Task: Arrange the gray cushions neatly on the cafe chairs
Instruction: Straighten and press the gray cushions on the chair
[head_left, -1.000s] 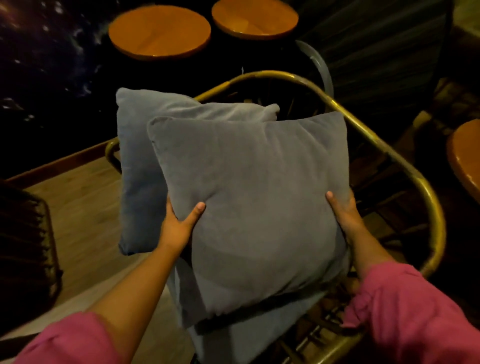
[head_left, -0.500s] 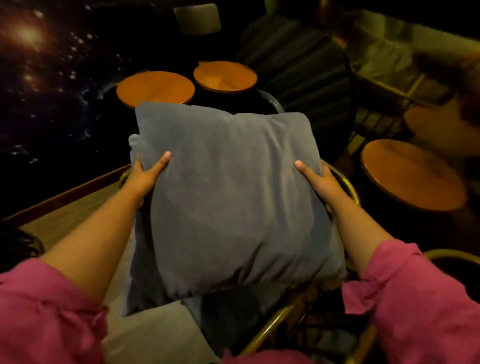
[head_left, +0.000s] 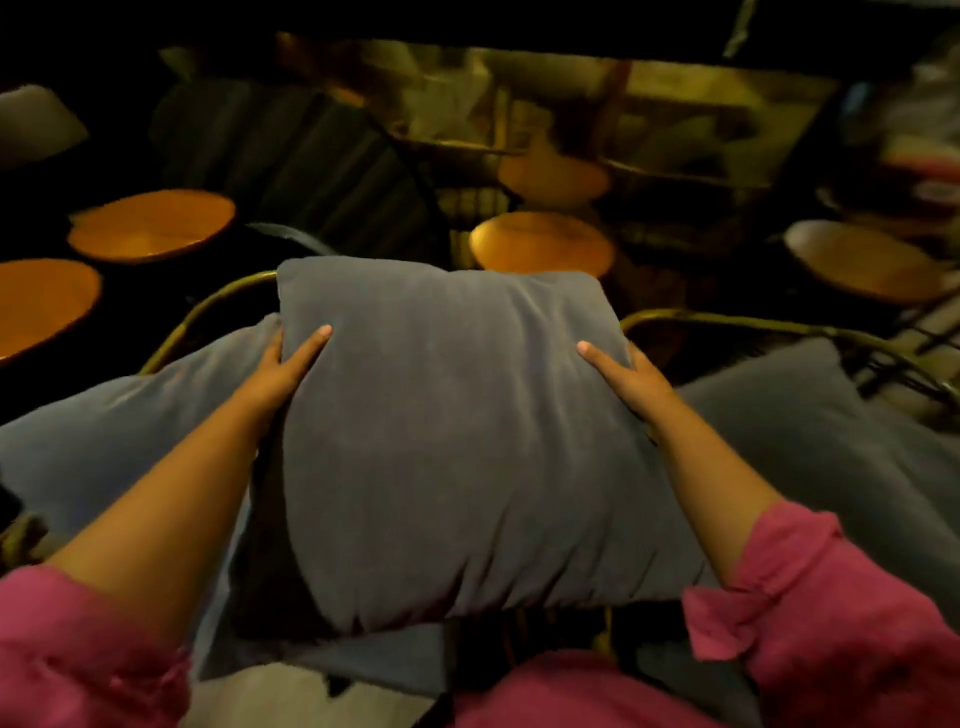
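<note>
One gray cushion (head_left: 457, 441) is held in the middle of the view, lifted clear of the seats, with each side edge clamped by a hand: the left hand (head_left: 278, 371) at about 9 o'clock of it, the right hand (head_left: 631, 376) at about 3 o'clock, thumbs laid on its upper face. Its long axis is judged to run from 6 toward 12 o'clock, away from the body, and both hands are seen about equally near. A second cushion (head_left: 119, 441) lies just beside it at 9 o'clock within a brass chair frame (head_left: 208, 306); a third cushion (head_left: 810, 431) lies at 3 o'clock inside another chair frame (head_left: 753, 325). Open room is judged narrow, between the two rails. Round orange surfaces (head_left: 543, 244) are seen beyond at 12 o'clock.
</note>
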